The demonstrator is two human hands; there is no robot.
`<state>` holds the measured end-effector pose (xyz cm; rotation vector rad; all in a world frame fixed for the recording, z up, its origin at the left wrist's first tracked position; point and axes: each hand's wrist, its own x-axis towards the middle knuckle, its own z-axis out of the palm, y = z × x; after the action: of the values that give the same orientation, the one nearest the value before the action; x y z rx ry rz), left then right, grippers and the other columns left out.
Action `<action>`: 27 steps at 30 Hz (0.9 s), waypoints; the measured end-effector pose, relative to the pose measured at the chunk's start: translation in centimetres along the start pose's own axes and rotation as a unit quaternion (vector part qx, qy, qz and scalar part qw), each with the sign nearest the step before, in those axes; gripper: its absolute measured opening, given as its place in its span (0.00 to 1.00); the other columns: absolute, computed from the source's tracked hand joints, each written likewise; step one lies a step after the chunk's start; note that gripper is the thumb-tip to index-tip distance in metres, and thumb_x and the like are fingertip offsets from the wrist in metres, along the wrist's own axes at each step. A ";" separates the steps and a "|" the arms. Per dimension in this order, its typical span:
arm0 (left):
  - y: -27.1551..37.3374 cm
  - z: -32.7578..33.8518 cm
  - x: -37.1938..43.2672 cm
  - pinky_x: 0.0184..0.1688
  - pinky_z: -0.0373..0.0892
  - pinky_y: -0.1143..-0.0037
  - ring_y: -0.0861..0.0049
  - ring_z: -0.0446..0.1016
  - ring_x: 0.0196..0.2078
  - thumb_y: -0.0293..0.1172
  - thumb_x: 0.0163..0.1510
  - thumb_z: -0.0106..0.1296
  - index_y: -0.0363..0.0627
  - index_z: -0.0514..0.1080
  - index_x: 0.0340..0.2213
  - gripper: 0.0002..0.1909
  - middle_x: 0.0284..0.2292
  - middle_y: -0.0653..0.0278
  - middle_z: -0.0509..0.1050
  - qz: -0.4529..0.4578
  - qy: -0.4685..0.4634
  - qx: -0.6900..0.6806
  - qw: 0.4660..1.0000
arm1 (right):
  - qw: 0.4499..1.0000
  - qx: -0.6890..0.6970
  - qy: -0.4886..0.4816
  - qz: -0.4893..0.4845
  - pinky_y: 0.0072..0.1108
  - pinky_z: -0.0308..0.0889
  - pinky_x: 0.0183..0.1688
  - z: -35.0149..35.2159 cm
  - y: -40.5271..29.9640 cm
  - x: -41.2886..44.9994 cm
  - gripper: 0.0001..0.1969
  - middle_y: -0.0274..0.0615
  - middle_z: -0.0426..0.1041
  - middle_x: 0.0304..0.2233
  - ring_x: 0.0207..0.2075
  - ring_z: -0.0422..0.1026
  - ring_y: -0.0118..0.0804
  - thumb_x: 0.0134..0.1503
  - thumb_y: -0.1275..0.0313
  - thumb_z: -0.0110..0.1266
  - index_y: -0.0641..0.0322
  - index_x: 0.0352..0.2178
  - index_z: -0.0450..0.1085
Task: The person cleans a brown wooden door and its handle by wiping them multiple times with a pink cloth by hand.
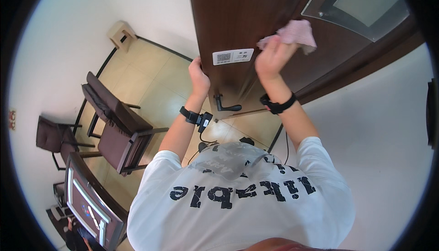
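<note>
A dark brown wooden door (pixel 226 18) stands ajar in front of me. My left hand (pixel 199 78) grips its free edge, with the fingertips hidden behind the edge. My right hand (pixel 274 57) holds a crumpled pink cloth (pixel 297 35) against the door's face, raised above the handle. Between the two hands is a white sign (pixel 233 56) with a printed code and writing. Below the sign a black lever handle (pixel 228 107) sticks out. To the upper right of the cloth, a clear panel (pixel 356 7) is fixed to the door.
Brown padded chairs (pixel 116 124) stand on the tiled floor at left, beside a table with a dark top and pale tile rows (pixel 87 199). A beige stool (pixel 121 35) sits by the far wall. Another person (pixel 73 234) is at lower left. White wall (pixel 370 141) lies to the right.
</note>
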<state>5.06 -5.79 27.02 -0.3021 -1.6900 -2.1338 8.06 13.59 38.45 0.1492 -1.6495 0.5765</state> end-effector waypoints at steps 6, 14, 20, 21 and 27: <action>-2.1 -0.2 0.8 0.27 0.58 0.71 0.75 0.62 0.25 0.29 0.57 0.40 0.34 0.67 0.24 0.12 0.20 0.54 0.65 0.124 0.003 0.134 0.983 | 0.981 0.064 -0.092 -0.160 0.36 0.65 0.37 5.2 -10.2 -0.9 0.10 0.39 0.73 0.31 0.35 0.72 0.45 0.36 0.71 0.58 0.54 0.26 0.75; -1.6 -0.8 0.7 0.26 0.55 0.71 0.79 0.54 0.24 0.29 0.59 0.36 0.34 0.56 0.20 0.15 0.18 0.63 0.59 0.047 -0.003 0.062 0.997 | 0.973 -0.061 -0.063 -0.213 0.37 0.67 0.36 1.5 -7.7 8.4 0.15 0.46 0.72 0.32 0.34 0.72 0.50 0.39 0.75 0.57 0.60 0.33 0.75; -1.3 -1.0 0.9 0.27 0.58 0.75 0.82 0.57 0.25 0.30 0.59 0.36 0.33 0.61 0.21 0.15 0.19 0.64 0.62 0.024 0.005 -0.010 1.000 | 0.976 -0.019 0.007 -0.215 0.34 0.60 0.55 -4.3 -0.4 14.2 0.26 0.55 0.68 0.46 0.49 0.67 0.57 0.49 0.86 0.41 0.71 0.52 0.65; -0.9 -0.7 0.9 0.28 0.59 0.75 0.81 0.60 0.26 0.30 0.59 0.36 0.31 0.64 0.23 0.15 0.20 0.62 0.66 0.032 0.003 0.012 0.999 | 0.979 -0.006 0.014 -0.203 0.33 0.59 0.56 -4.9 1.0 14.2 0.27 0.52 0.68 0.47 0.50 0.66 0.54 0.50 0.86 0.40 0.71 0.53 0.64; -0.3 -1.4 0.7 0.36 0.67 0.75 0.78 0.70 0.33 0.29 0.58 0.37 0.27 0.72 0.32 0.17 0.27 0.54 0.76 0.041 -0.004 0.091 0.995 | 0.984 -0.056 0.145 -0.083 0.32 0.60 0.59 -8.0 8.1 16.0 0.22 0.49 0.66 0.51 0.55 0.65 0.43 0.56 0.85 0.37 0.72 0.53 0.62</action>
<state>4.43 -7.24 26.72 -0.3222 -1.8290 -1.9073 8.99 27.84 51.96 0.1134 -1.3662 0.3591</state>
